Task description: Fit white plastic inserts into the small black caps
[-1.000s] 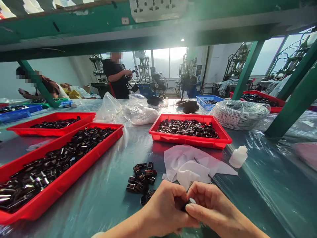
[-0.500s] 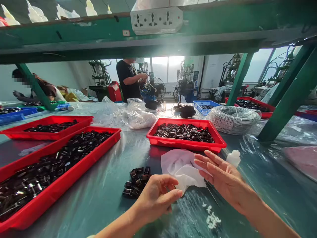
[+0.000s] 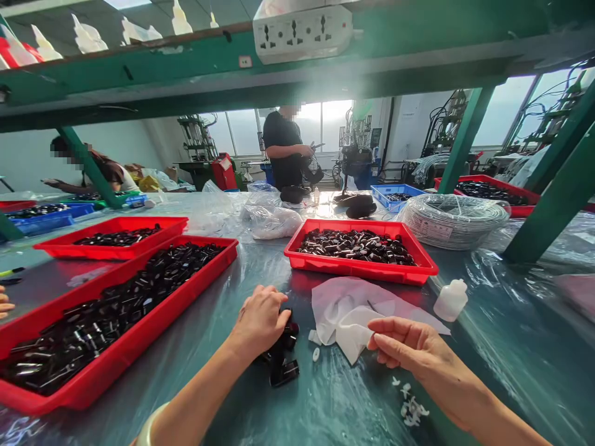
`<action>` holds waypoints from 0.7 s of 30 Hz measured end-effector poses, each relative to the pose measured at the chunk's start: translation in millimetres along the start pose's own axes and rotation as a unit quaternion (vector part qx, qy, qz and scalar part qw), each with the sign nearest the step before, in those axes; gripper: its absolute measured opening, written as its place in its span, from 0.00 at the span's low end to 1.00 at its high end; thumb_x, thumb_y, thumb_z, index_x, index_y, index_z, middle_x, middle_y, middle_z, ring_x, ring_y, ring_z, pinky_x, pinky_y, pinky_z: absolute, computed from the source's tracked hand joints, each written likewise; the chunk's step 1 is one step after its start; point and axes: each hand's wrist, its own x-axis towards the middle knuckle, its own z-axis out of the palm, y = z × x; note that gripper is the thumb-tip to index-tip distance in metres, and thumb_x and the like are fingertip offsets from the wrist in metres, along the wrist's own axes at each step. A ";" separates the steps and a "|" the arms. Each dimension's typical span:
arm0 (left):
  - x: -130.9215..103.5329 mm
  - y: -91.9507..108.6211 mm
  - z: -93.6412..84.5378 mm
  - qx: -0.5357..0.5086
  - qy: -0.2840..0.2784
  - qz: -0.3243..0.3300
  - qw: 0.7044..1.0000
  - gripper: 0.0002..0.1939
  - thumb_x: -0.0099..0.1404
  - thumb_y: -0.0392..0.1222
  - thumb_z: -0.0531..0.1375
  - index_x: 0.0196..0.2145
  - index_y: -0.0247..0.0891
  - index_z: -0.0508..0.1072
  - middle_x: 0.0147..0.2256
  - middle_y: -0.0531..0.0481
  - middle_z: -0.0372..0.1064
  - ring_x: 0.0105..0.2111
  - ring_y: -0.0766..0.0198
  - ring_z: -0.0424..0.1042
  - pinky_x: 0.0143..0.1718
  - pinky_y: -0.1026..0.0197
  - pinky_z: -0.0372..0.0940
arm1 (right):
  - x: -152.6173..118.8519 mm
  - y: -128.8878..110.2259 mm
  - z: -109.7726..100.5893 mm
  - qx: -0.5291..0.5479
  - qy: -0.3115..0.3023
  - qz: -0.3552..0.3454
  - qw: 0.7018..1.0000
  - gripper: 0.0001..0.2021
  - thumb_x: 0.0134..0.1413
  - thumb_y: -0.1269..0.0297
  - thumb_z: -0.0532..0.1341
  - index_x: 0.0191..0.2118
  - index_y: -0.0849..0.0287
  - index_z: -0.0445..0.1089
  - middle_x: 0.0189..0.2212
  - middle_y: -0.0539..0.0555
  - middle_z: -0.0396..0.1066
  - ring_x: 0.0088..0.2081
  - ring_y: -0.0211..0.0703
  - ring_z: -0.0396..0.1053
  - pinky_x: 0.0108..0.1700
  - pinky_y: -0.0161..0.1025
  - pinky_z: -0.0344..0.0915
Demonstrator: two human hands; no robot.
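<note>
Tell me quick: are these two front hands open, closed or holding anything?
Left hand: over the black parts, fingertips hidden; grip unclear.
Right hand: partly curled near the white cloth; can't tell if it holds anything.

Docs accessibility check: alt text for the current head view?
A person's left hand covers part of a pile of black parts; the right hand is at the edge of a white cloth. Red trays and a white bottle share the green table.

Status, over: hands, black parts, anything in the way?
Left hand over loose black parts, grasp hidden. Right hand beside white cloth, contact unclear. White scraps near right hand; no blockage visible.
</note>
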 end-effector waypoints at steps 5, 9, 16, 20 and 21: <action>-1.2 2.4 5.0 0.035 -0.055 0.003 0.998 0.11 0.58 0.36 0.53 0.32 0.37 0.75 0.36 0.45 0.69 0.39 0.55 0.67 0.38 0.57 0.58 | -2.8 0.6 5.0 -0.030 -0.006 0.012 0.999 0.30 0.33 0.45 0.69 0.39 0.65 0.70 0.29 0.54 0.72 0.28 0.34 0.64 0.33 0.31 0.60; -2.1 4.8 7.3 0.033 -0.057 -0.003 0.998 0.11 0.57 0.36 0.53 0.34 0.38 0.74 0.36 0.46 0.70 0.40 0.55 0.67 0.38 0.59 0.56 | -3.7 2.1 7.0 -0.027 -0.002 0.015 1.000 0.29 0.32 0.47 0.69 0.38 0.64 0.71 0.29 0.54 0.72 0.28 0.34 0.64 0.33 0.31 0.61; -4.0 4.1 10.6 -0.008 -0.058 0.011 0.998 0.10 0.51 0.30 0.53 0.30 0.37 0.71 0.29 0.51 0.69 0.30 0.64 0.65 0.29 0.64 0.53 | -3.1 2.2 7.9 -0.060 -0.026 -0.020 0.998 0.23 0.39 0.45 0.65 0.28 0.65 0.69 0.20 0.49 0.65 0.22 0.30 0.56 0.26 0.28 0.52; -5.3 7.1 13.6 -0.035 -0.051 0.020 0.998 0.14 0.53 0.31 0.53 0.38 0.37 0.72 0.30 0.51 0.69 0.31 0.65 0.65 0.34 0.64 0.56 | -1.8 6.3 7.5 -0.116 -0.035 -0.026 0.992 0.25 0.41 0.42 0.62 0.25 0.65 0.65 0.18 0.49 0.63 0.21 0.30 0.54 0.24 0.29 0.49; -5.7 7.8 14.2 -0.040 -0.048 0.020 0.998 0.16 0.54 0.31 0.53 0.40 0.36 0.72 0.30 0.51 0.69 0.32 0.65 0.65 0.35 0.64 0.56 | -1.4 7.9 7.2 -0.128 -0.038 -0.027 0.991 0.26 0.41 0.40 0.61 0.23 0.64 0.64 0.17 0.49 0.62 0.20 0.30 0.53 0.23 0.29 0.48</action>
